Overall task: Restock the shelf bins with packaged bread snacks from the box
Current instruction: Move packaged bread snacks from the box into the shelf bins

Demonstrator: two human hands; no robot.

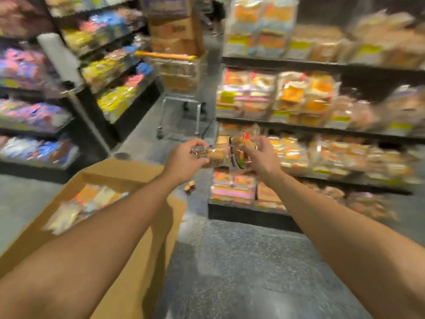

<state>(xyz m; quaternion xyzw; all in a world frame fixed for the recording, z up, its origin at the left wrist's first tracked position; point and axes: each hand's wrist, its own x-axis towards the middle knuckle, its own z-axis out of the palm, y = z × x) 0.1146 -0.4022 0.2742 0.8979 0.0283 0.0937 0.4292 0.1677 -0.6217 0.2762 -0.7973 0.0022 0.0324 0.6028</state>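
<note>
Both bare forearms reach from the near edge toward the far middle of the scene, converging as they go. The left hand [184,161] is seen from its back, wrist straight, its fingers curled over the top and its thumb beneath a clear-wrapped pack of golden bread [212,155]. The right hand [261,156] sits just to the right at about the same height, fingers bent upward and pinching a second clear bread packet with a barcode label [240,149]. The two hands are close together, nearly touching through what they hold.

A loaded trolley [178,72] (orange-handled) stands on the speckled floor [241,261].
</note>
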